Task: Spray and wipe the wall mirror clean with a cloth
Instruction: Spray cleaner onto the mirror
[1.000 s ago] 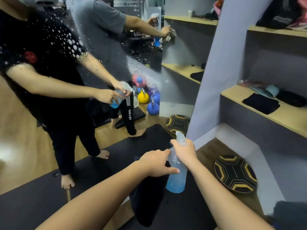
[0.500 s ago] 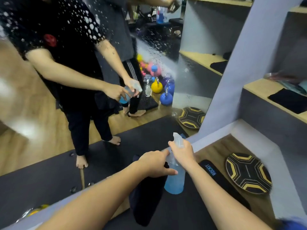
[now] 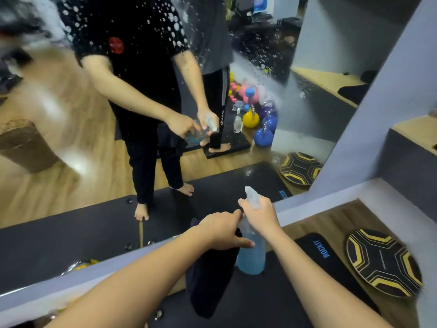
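Both hands meet low at centre: right hand (image 3: 260, 215) grips the spray bottle (image 3: 251, 253) by its neck, left hand (image 3: 222, 230) clutches the dark cloth (image 3: 208, 280) hanging toward six o'clock. Droplet-speckled mirror (image 3: 260, 74) spans nine to one o'clock.

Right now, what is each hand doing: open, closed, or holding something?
Left hand: grips the dark cloth, index finger stretched toward the spray bottle.
Right hand: wrapped round the spray bottle's neck under the trigger head.

Home gym, kettlebells (image 3: 250, 118), exercise mat (image 3: 326, 261)
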### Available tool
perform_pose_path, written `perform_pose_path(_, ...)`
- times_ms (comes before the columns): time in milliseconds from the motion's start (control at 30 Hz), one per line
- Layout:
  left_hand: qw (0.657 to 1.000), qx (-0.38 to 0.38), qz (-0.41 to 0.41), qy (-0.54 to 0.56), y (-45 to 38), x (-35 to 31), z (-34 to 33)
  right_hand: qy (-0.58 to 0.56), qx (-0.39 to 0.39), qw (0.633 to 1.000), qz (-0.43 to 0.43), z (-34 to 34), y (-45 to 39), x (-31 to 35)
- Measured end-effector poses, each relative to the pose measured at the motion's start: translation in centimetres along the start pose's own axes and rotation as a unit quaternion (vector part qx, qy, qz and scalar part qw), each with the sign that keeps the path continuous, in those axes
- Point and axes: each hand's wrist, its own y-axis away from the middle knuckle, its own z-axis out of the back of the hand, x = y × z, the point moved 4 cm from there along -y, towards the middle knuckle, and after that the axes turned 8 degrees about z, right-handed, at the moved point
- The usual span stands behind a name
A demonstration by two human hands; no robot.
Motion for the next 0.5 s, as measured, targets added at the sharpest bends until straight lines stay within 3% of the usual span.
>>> perform_pose_path(500,0.998,-0.016,0.058,0.017,5.1,5.9,0.5,0.049,0.075,0.995,0.044,-6.3,1.6,4.1)
